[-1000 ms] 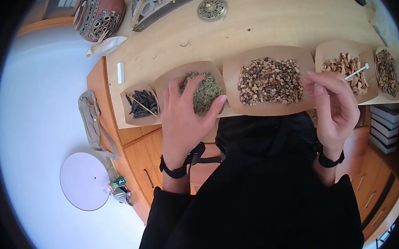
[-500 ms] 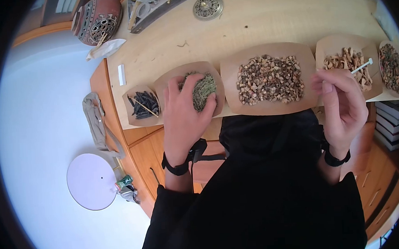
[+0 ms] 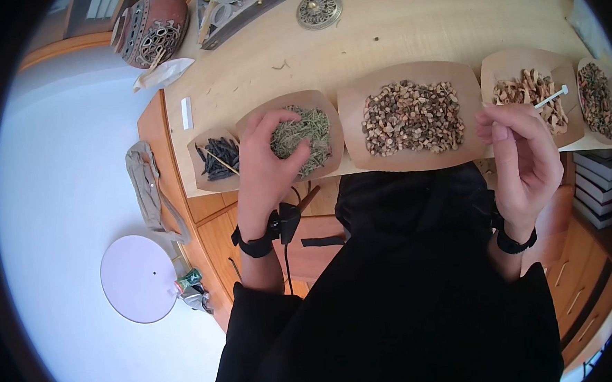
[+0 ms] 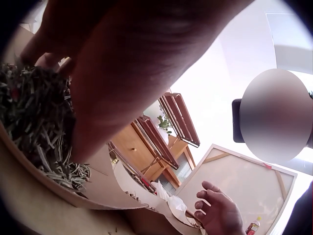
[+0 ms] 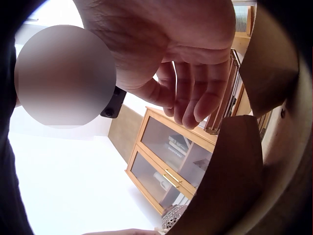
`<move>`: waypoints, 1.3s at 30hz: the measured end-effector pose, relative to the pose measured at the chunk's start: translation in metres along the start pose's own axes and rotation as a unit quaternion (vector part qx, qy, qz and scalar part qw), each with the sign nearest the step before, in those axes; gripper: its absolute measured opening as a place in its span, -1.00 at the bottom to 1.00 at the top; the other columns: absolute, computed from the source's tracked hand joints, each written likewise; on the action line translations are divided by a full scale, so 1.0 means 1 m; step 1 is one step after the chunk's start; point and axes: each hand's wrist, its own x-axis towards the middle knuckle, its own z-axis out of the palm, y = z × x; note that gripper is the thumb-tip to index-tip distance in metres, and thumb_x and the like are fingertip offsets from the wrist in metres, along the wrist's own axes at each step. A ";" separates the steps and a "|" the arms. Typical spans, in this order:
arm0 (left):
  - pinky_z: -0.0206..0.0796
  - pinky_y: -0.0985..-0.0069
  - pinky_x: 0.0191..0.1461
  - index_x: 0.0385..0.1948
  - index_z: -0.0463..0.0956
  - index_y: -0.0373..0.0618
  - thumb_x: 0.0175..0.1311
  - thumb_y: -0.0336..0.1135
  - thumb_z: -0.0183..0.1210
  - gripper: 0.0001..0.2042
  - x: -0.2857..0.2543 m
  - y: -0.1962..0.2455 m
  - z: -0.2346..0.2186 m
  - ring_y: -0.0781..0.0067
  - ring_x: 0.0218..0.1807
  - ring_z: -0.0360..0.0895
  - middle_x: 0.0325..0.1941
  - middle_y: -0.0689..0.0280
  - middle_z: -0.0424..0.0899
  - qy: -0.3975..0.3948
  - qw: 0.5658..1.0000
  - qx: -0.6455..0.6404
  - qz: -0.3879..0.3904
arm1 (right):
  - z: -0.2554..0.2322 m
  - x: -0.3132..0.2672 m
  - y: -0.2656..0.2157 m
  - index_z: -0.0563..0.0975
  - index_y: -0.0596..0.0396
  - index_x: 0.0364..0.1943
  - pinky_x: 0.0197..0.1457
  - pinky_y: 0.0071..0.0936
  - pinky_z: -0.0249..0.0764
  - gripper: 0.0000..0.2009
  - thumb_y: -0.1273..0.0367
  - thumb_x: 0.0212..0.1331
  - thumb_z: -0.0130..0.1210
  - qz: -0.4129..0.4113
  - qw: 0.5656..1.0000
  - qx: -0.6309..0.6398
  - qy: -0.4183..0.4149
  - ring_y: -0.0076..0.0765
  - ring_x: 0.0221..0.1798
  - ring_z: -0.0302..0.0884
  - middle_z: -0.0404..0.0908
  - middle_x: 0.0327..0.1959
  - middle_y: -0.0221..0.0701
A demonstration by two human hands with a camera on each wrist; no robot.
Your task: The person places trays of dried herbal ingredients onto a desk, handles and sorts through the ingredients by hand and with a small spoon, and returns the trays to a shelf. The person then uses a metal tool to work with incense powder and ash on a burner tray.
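Note:
My left hand (image 3: 266,165) arches over the left part of a brown paper tray (image 3: 291,99) of dried green, needle-like herb (image 3: 313,132). Its fingers are bent and the thumb stands apart from them, with herb showing in the gap. In the left wrist view, that hand's fingers and thumb reach right down at the herb (image 4: 36,117). My right hand (image 3: 525,155) hovers between a wide tray of chopped brown pieces (image 3: 413,120) and a tray of pale bark-like slices (image 3: 529,89). Its fingers hang loosely curled around nothing, as the right wrist view also shows.
A small tray of black sticks (image 3: 216,158) with a thin tan stick stands far left. Mixed bits fill a narrow tray (image 3: 597,103) far right. A white rod (image 3: 552,96) lies on the pale slices. Farther back are a pierced brass lid (image 3: 319,10) and a patterned pot (image 3: 156,29).
My left hand has slid left over the herb, opening a wider view of it, and its thumb has drawn back from the tray's right side. The right hand has stayed nearly in place.

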 end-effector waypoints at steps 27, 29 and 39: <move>0.42 0.66 -0.17 -0.02 0.63 -0.15 0.27 -0.46 0.41 -0.73 -0.018 -0.003 -0.023 0.63 -0.11 0.56 -0.06 0.37 0.62 0.090 0.980 -0.166 -0.060 | 0.000 -0.003 -0.001 0.67 0.34 -0.08 -0.17 -0.56 0.51 -0.80 0.68 0.30 0.07 0.013 1.000 0.001 -0.007 -0.43 -0.26 0.62 0.69 -0.27 -0.26; 0.38 0.68 -0.21 -0.03 0.63 -0.15 0.27 -0.45 0.41 -0.73 -0.019 0.000 -0.025 0.65 -0.14 0.54 -0.08 0.38 0.61 0.091 0.979 -0.170 -0.062 | 0.001 -0.004 -0.001 0.67 0.34 -0.08 -0.17 -0.56 0.51 -0.79 0.69 0.31 0.07 0.017 1.000 0.003 -0.004 -0.43 -0.26 0.62 0.69 -0.26 -0.25; 0.39 0.56 0.23 0.10 0.58 -0.25 0.30 -0.59 0.35 -0.67 -0.023 0.001 -0.030 0.50 0.20 0.53 0.11 0.28 0.63 0.074 0.984 -0.139 -0.078 | 0.001 -0.005 0.000 0.67 0.34 -0.07 -0.16 -0.56 0.50 -0.79 0.68 0.31 0.07 0.015 1.000 0.007 -0.006 -0.44 -0.27 0.61 0.69 -0.26 -0.26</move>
